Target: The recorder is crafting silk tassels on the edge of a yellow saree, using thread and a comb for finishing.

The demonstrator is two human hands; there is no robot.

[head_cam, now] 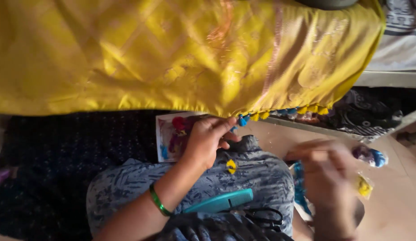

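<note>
Draped nearest the lens across the whole upper half of the frame is a yellow silk cloth (172,53), woven with a faint diamond pattern and a pinkish border stripe; along its lower edge, right of centre, a row of small blue and yellow tassels (284,111) is seen hanging. Below it, in the lower middle, a lap covered in blue-grey printed fabric (257,178) is shown, with dark patterned bedding (60,151) spread to the left and a pale brown floor (395,196) to the lower right. The left hand (208,138) is raised at mid-frame with its fingers pinched closed on the cloth's hem just beside the first blue tassel. The right hand (326,178) is blurred at the lower right; whether its fingers are open or closed on anything cannot be told. A teal comb (221,201) is laid across the lap, with black scissors (261,217) just beside it toward the bottom edge. A colourful printed card (170,136) is partly hidden behind the left wrist area. A green bangle (159,201) is worn on the left forearm. A loose yellow tassel (231,166) rests on the lap, and a purple-and-blue thread bundle (371,156) and a small yellow piece in clear wrap (364,186) lie near the right hand. It is judged that the slippery hem could be pulled out of the pinch by the cloth's own weight, and that the loose tassel could be knocked from the lap.
</note>
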